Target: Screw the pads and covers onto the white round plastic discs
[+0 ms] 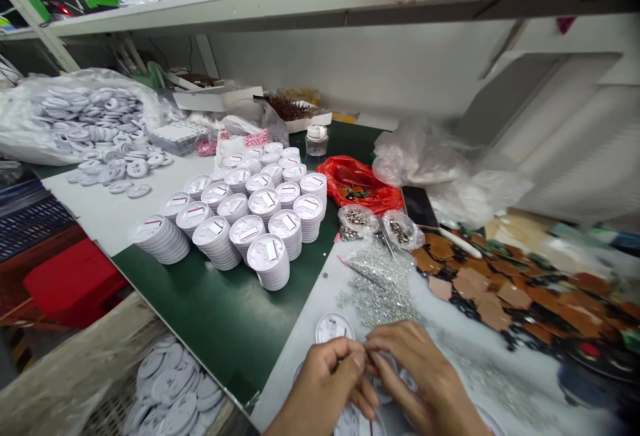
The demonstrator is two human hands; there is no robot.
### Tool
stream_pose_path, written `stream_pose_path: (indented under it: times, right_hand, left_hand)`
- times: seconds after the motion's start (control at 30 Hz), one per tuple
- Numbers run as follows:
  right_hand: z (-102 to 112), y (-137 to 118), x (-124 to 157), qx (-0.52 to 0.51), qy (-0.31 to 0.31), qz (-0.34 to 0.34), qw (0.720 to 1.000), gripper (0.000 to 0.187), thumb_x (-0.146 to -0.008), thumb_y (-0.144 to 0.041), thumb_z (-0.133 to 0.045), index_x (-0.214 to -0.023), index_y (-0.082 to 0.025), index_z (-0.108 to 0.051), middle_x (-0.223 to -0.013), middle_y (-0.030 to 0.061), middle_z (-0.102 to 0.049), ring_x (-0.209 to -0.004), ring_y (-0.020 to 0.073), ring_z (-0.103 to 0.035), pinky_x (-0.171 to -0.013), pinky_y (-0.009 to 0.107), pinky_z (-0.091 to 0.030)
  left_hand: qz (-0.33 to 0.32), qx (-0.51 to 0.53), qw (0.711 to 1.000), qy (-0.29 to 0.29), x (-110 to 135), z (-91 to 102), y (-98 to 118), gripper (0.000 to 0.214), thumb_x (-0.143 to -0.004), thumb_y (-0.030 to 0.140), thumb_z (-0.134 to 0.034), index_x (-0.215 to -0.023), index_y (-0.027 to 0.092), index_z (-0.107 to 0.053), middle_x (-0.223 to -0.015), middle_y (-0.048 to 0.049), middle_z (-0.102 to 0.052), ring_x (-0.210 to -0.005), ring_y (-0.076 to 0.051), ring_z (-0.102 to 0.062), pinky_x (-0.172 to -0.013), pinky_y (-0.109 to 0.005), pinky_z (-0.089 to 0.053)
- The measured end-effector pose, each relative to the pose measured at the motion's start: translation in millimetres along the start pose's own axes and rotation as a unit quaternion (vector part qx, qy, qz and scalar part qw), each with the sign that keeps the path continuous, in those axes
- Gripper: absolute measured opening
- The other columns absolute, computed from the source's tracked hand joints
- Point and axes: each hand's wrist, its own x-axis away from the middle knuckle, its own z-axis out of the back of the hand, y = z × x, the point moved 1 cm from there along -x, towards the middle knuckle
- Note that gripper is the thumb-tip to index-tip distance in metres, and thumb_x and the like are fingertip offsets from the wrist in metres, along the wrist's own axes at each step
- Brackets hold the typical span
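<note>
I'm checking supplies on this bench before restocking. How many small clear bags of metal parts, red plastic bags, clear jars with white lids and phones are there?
Small clear bags of metal parts: 2
Red plastic bag: 1
Clear jar with a white lid: 1
Phone: 1
Total: 5

- Smooth, faintly glossy white plastic discs (335,328)
- Glittering silver-coloured loose beads (375,283)
- Glossy, crinkled red plastic bag (354,185)
- Matt dark green worktop covering (225,329)
</note>
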Motion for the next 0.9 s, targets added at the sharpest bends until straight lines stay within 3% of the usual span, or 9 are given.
stream_pose_path:
  times: [0.17, 0.3, 0.5, 0.73, 0.9]
  right_hand:
    - [-2, -7, 7, 0.013, 0.032, -0.023, 0.999, 0.018, -0.094, -0.008, -0.057, -0.104, -0.021, -0.064, -0.093, 0.0068, -0.071, -0.084, 0.0212, -0.069, -0.071, 0.034, -0.057]
    - [1, -13, 7, 0.007, 0.034, -0.007, 0.999, 0.023, -0.093, -0.006, -0.058, -0.11, -0.021, -0.065, -0.094, 0.0074, -0.073, -0.084, 0.0213, -0.07, -0.072, 0.033, -0.058]
    - [-1, -12, 15, 0.056, 0.027, 0.007, 0.998, 0.024, -0.093, -0.008, -0.058, -0.112, -0.021, -0.065, -0.096, 0.0087, -0.074, -0.084, 0.0233, -0.071, -0.07, 0.036, -0.059]
    - [6, -13, 11, 0.042, -0.001, 0.023, 0.999, 0.023, -0.098, -0.011, -0.054, -0.119, -0.02, -0.061, -0.102, 0.0085, -0.074, -0.092, 0.0208, -0.071, -0.077, 0.032, -0.059]
    - [13, -11, 11, 0.085, -0.039, 0.058, 0.994, 0.019, -0.103, -0.015, -0.047, -0.112, -0.02, -0.064, -0.094, 0.0056, -0.075, -0.08, 0.0195, -0.07, -0.069, 0.033, -0.055]
  left_hand:
    - [-0.024, -0.037, 0.999, -0.015, 3, -1.4, 1, 0.046, -0.082, 0.058, -0.073, -0.091, 0.014, -0.062, -0.06, 0.0029, -0.06, -0.047, -0.008, -0.052, -0.055, -0.022, -0.043]
    - [-0.028, -0.056, 0.998, -0.025, 3, 0.8, 1, 0.046, -0.087, 0.061, -0.067, -0.086, 0.016, -0.058, -0.057, 0.004, -0.056, -0.043, -0.007, -0.045, -0.049, -0.021, -0.035]
    - [-0.019, -0.072, 0.997, -0.029, 5, 1.6, -1, 0.049, -0.085, 0.061, -0.069, -0.097, 0.013, -0.062, -0.056, 0.0051, -0.053, -0.044, -0.007, -0.044, -0.048, -0.021, -0.032]
    - [-0.032, -0.113, 0.993, -0.017, 1, 2.2, -8, 0.06, -0.084, 0.076, -0.057, -0.082, 0.017, -0.058, -0.049, 0.0062, -0.048, -0.037, -0.008, -0.038, -0.041, -0.021, -0.028]
    - [-0.01, -0.116, 0.993, -0.03, 2, 4.2, -5, 0.059, -0.086, 0.075, -0.056, -0.083, 0.016, -0.059, -0.051, 0.0058, -0.05, -0.038, -0.007, -0.037, -0.041, -0.02, -0.029]
